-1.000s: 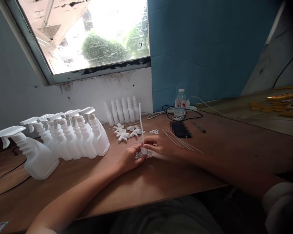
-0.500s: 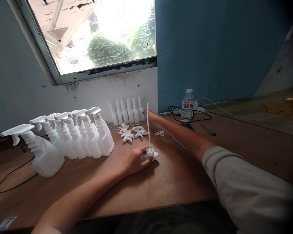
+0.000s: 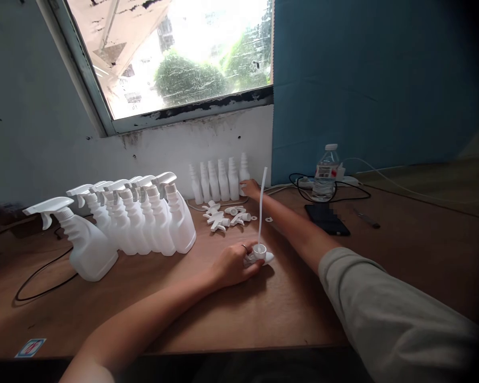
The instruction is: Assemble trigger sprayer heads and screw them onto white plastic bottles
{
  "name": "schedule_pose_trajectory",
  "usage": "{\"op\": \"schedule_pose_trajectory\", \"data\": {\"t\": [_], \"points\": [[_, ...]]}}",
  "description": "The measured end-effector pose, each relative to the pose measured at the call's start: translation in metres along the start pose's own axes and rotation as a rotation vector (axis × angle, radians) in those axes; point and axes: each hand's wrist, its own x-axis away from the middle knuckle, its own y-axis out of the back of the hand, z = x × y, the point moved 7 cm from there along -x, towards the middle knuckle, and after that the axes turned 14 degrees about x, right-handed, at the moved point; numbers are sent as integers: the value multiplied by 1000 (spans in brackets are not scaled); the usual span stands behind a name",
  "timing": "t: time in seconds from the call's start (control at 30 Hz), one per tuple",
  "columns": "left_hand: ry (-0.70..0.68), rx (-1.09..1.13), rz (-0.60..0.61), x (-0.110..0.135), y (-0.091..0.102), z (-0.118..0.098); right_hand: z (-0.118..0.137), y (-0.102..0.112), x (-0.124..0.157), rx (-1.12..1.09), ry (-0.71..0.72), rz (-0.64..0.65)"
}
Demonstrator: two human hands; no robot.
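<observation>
My left hand (image 3: 239, 263) is closed around a white trigger spray head (image 3: 259, 252), which lies on the table with its round collar facing up. A long thin white tube (image 3: 262, 207) rises from the collar, leaning slightly. At the back by the wall, my right hand (image 3: 250, 188) has its fingers around the lower part of a white spray bottle (image 3: 244, 167), the rightmost of a row. To its left stand several more bottles without heads (image 3: 222, 181). Between my hands lie several loose spray heads (image 3: 217, 218) and small white rings (image 3: 269, 219).
Several white bottles with spray heads fitted (image 3: 143, 223) stand at left, one bottle (image 3: 91, 252) slightly apart. On the right are a water bottle (image 3: 326, 175), black phone (image 3: 327, 219) and cables (image 3: 355, 185). The table's front edge (image 3: 223, 352) runs below my left forearm.
The view has swung left, so the scene sits further right. The rightmost bottle has come slightly away from its row with my right hand. My left hand keeps holding the spray head.
</observation>
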Motion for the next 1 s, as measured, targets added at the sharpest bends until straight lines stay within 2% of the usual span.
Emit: {"op": "schedule_pose_trajectory", "data": {"t": [0.17,0.27,0.33,0.43,0.57,0.73,0.9,0.93,1.0], "points": [[14,23,-30,2,1,3,-20,50,27,-63,-59,-145],[16,71,-67,3,5,4,-32,79,66,-133,-24,-178],[19,122,-133,4,10,6,-39,91,100,-219,1,-176],[34,162,-295,6,23,10,-40,91,151,-559,69,-101],[18,185,-456,9,35,8,-29,77,198,-676,113,-32],[-118,172,-526,15,40,-2,-14,59,218,-760,149,112],[-69,237,-503,17,36,8,-3,54,227,-763,215,208],[-51,265,-485,18,34,9,-1,57,228,-752,228,201],[-15,320,-433,19,30,9,-1,74,227,-692,265,50]]}}
